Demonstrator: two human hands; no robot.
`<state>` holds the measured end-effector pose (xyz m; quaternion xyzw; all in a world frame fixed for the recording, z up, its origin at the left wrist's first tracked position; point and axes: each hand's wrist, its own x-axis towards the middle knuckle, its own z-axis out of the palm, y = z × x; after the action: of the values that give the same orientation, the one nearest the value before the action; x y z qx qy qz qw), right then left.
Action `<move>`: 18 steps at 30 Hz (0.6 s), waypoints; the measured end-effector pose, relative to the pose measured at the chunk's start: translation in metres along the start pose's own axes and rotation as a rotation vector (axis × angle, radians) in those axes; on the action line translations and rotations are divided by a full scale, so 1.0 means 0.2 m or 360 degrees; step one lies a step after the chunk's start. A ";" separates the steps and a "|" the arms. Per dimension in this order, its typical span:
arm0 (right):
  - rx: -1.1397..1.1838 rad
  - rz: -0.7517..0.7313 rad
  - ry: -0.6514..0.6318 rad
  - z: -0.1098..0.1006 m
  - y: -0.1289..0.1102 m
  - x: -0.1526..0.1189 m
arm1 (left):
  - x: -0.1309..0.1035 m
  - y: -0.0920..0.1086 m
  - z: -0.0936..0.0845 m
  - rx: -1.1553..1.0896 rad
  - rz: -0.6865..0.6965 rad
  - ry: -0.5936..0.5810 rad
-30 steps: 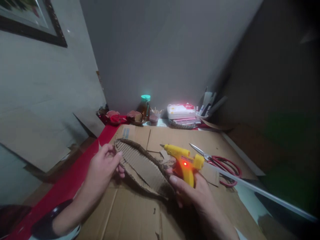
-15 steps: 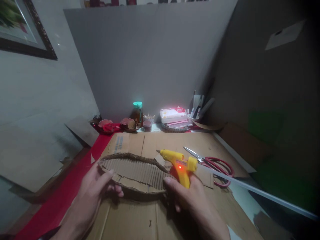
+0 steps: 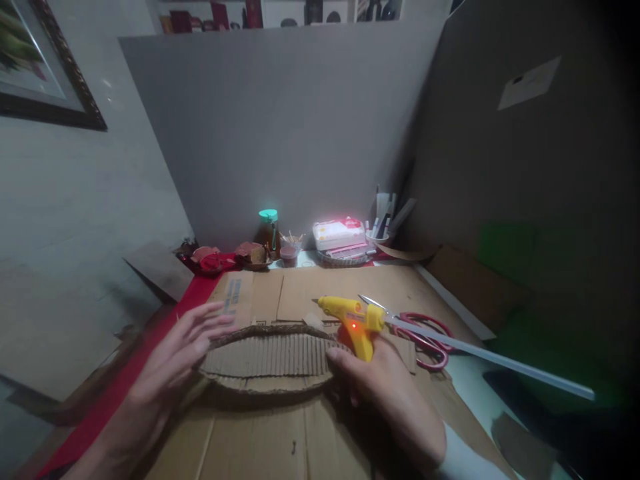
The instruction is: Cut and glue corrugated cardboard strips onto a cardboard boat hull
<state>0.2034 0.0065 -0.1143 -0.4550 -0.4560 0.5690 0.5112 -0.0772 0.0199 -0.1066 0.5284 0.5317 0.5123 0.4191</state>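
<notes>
In the head view, a leaf-shaped cardboard piece (image 3: 270,357) with a ribbed face and a raised rim is above the cardboard sheet. My right hand (image 3: 385,393) pinches its right end, thumb on top. A yellow glue gun (image 3: 345,310) rests in that same hand, its handle partly hidden by the palm. Its red light glows, and a long clear glue stick (image 3: 480,353) sticks out of its back. My left hand (image 3: 173,360) is at the piece's left end, fingers stretched out. Whether its fingertips touch the rim I cannot tell.
Red-handled scissors (image 3: 425,340) lie behind my right hand on the cardboard sheet (image 3: 255,440). Along the back are a teal-capped bottle (image 3: 269,230), a cup of cotton swabs (image 3: 291,243), a tissue pack (image 3: 340,233) and a pen holder (image 3: 380,233). Grey panels stand behind.
My left hand has let go of the piece's left end, and its fingers have straightened upward. My right hand keeps its hold. The view has tilted up and shifted slightly.
</notes>
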 end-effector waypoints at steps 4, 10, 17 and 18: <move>-0.0176 -0.0147 -0.0016 0.00 -0.04 -0.01 | 0.05 0.06 -0.06 0.0229 -0.0052 -0.0399; -0.0347 -0.0367 -0.0308 0.00 -0.06 -0.02 | 0.00 0.24 0.12 0.0893 -0.0074 -0.0968; -0.0312 -0.0338 -0.0535 0.00 -0.09 -0.04 | -0.03 0.22 0.30 0.0432 -0.0402 -0.1401; -0.0294 -0.0322 -0.0535 0.01 -0.10 -0.04 | -0.05 0.21 0.31 0.0349 -0.0444 -0.1361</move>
<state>0.2061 -0.0010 -0.0949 -0.3505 -0.6283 0.5385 0.4386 -0.0087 0.0134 -0.0743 0.6570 0.4281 0.1276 0.6072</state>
